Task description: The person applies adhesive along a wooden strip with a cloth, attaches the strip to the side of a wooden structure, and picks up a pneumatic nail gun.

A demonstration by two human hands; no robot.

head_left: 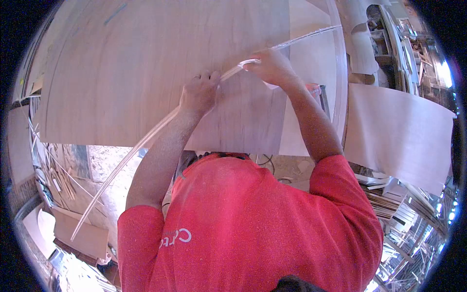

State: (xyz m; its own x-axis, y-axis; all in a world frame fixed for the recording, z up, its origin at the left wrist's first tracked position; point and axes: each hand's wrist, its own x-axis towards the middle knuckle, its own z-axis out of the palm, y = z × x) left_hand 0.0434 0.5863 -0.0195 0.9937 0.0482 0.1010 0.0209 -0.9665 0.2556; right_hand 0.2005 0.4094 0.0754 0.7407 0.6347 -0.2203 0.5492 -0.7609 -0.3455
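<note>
A long, thin, pale strip [141, 142] runs diagonally across the view, its low end hanging beyond the near edge of a large wooden sheet [146, 58]. My left hand [199, 92] is closed around the strip near its middle. Farther up the strip, my right hand [271, 67] is closed on a small white folded piece [249, 62] that lies against the strip; whether it is paper or cloth I cannot tell. Past the right hand, the strip's far part reaches toward the sheet's right side. Some fingers of both hands are hidden.
Beside my right forearm lies a red and grey object [315, 90], partly hidden. A pale thin sheet [399, 131] juts out at the right. Several wood offcuts [58, 180] lean at the left, and stacked strips [384, 209] lie at lower right.
</note>
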